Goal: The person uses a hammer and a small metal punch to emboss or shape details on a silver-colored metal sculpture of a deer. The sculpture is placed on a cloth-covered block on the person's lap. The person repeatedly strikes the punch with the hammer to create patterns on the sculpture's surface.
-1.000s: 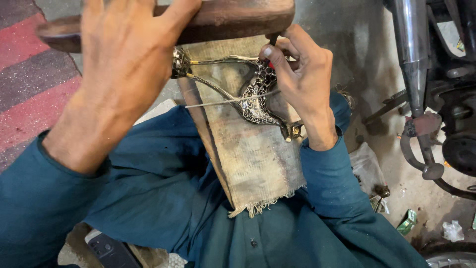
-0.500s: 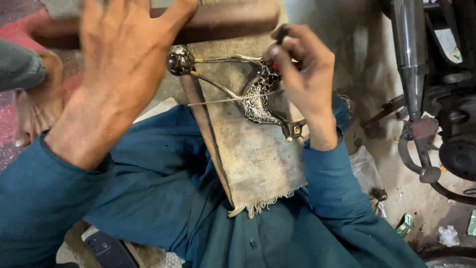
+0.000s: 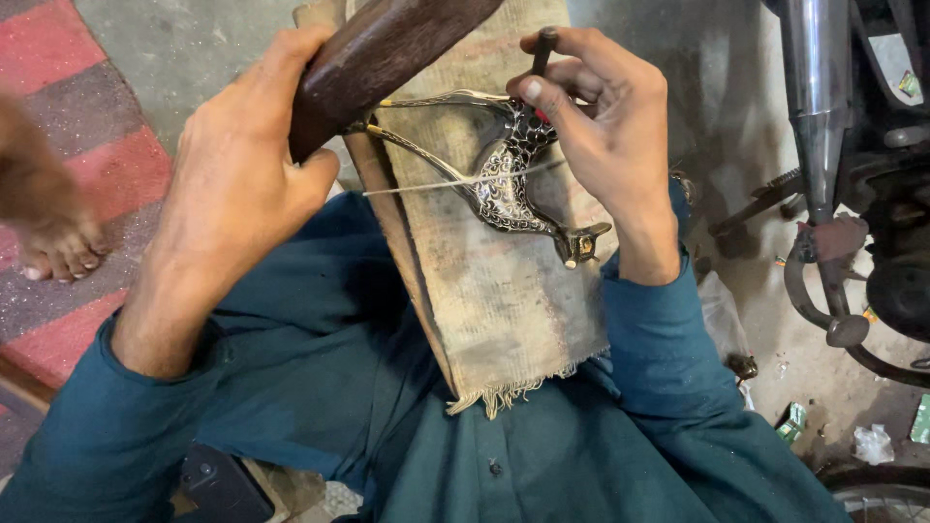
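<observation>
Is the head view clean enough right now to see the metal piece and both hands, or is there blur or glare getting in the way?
Head view: the ornate metal piece is sharp, with small bright glints but no washout; left hand on the wooden mallet and right hand are crisp. A bare foot at the left edge is motion-blurred. Light is soft and even, and the motorcycle exhaust shows a mild sheen.

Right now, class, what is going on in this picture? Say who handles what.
A person in a teal shirt sits with a cloth-covered board on the lap. On it lies an ornate metal piece with curved arms. The left hand grips a dark wooden mallet raised above the piece. The right hand pinches a thin dark punch, its tip hidden at the patterned part. Someone else's bare foot shows on the left, motorcycle parts on the right.
</observation>
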